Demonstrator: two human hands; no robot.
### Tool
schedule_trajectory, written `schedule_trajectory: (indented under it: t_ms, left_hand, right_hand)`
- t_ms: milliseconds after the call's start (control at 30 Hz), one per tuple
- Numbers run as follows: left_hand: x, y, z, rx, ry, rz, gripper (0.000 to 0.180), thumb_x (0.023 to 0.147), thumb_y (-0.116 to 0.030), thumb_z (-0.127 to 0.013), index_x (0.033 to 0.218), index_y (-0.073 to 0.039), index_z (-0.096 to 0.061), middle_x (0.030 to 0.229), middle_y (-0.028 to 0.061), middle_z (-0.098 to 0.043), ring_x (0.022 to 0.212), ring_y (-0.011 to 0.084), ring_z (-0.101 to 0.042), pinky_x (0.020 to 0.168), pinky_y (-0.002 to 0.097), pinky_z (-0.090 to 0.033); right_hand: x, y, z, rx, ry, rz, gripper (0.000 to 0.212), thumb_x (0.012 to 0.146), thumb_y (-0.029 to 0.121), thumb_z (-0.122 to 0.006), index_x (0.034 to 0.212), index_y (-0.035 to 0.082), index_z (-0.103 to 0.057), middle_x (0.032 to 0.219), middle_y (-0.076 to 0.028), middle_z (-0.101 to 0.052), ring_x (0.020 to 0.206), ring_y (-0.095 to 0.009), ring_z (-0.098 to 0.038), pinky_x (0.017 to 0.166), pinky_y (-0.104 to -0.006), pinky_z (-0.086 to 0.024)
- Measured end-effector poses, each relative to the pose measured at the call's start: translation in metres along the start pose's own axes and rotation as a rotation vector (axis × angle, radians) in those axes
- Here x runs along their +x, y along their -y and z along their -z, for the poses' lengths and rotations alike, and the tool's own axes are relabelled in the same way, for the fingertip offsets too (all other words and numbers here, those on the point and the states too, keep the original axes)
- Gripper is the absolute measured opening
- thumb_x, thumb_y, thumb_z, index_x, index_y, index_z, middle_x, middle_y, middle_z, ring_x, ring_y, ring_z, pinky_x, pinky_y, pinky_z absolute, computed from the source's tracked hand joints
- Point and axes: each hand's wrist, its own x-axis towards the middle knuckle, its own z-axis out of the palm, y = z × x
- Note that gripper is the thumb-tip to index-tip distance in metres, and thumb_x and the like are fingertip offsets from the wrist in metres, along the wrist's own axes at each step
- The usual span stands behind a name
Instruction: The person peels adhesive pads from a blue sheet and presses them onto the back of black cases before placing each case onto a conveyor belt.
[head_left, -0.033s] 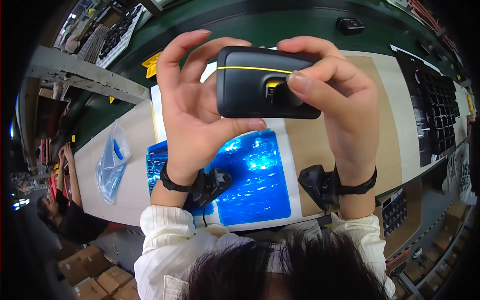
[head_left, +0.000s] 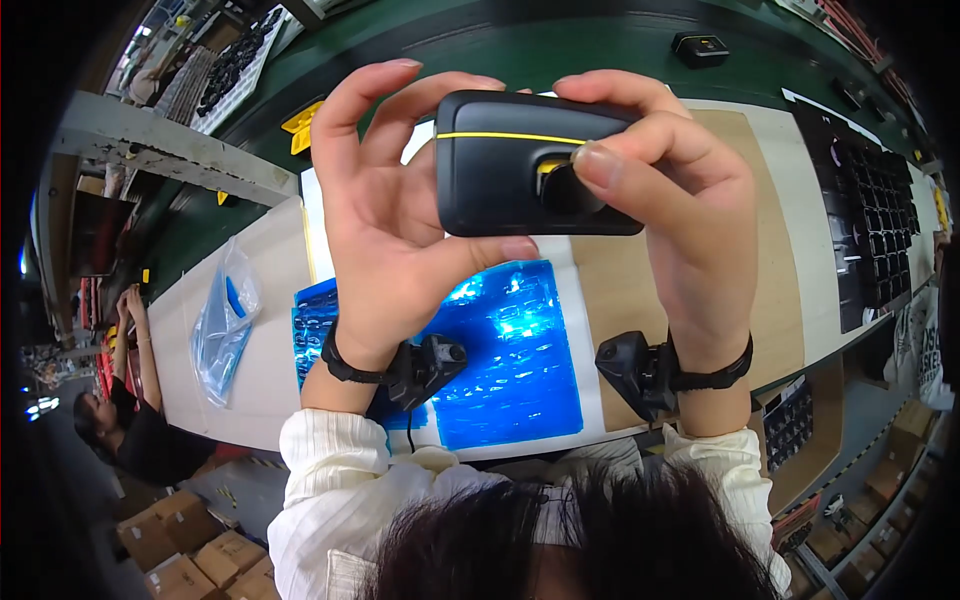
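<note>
Both of my hands hold up a black box-shaped device (head_left: 490, 185) with rounded corners and a thin yellow stripe. My left hand (head_left: 385, 205) cups its left end, thumb along the lower edge, fingers curled above and behind. My right hand (head_left: 690, 190) grips the right end; its thumb presses at a dark rounded flap (head_left: 570, 195) over a recess in the front face. A bit of yellow shows inside that recess, above the flap. The right fingertips behind the device are partly hidden. Below lie shiny blue film sheets (head_left: 510, 360) on the table.
A clear bag with blue contents (head_left: 222, 330) lies at left. Brown board (head_left: 640, 300) covers the table at right, beside black compartment trays (head_left: 875, 210). Another black device (head_left: 700, 50) and yellow parts (head_left: 302, 128) lie on the green surface. A co-worker (head_left: 135, 430) is at far left.
The dark flap under my right thumb now covers more of the recess, so less of its inside shows. The device has shifted very slightly; my hands are nearly still.
</note>
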Motion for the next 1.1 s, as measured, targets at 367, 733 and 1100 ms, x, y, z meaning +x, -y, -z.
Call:
schedule_trajectory:
  t_ms: [367,733,1100]
  left_hand:
    - [-0.001,0.008,0.003,0.027,0.037,-0.090,0.095,0.046,0.000,-0.079,0.123,-0.010,-0.025,0.117,0.0218,-0.041,0.104,0.0261,-0.047,0.087,0.0317,-0.042]
    - [-0.001,0.010,0.005,0.048,0.039,-0.133,0.089,0.047,0.001,-0.078,0.119,-0.011,-0.026,0.117,0.0224,-0.041,0.104,0.0272,-0.047,0.088,0.0329,-0.041]
    - [0.004,0.011,0.007,0.056,0.089,-0.253,0.087,0.051,0.003,-0.076,0.121,-0.009,-0.027,0.119,0.0205,-0.040,0.108,0.0271,-0.044,0.091,0.0350,-0.040]
  right_hand:
    - [-0.002,-0.003,-0.003,-0.056,-0.021,0.033,0.003,0.073,0.003,-0.058,0.070,0.003,-0.058,0.107,-0.014,-0.052,0.090,-0.016,-0.052,0.079,-0.0255,-0.040]
    - [0.001,-0.008,-0.002,-0.131,-0.029,0.080,0.003,0.072,0.003,-0.060,0.070,0.002,-0.058,0.107,-0.014,-0.052,0.092,-0.017,-0.052,0.080,-0.0260,-0.041]
    - [0.004,-0.010,-0.001,0.127,0.033,-0.171,0.037,0.082,0.011,-0.051,0.118,0.005,-0.045,0.106,-0.011,-0.051,0.099,-0.016,-0.050,0.083,-0.0243,-0.039]
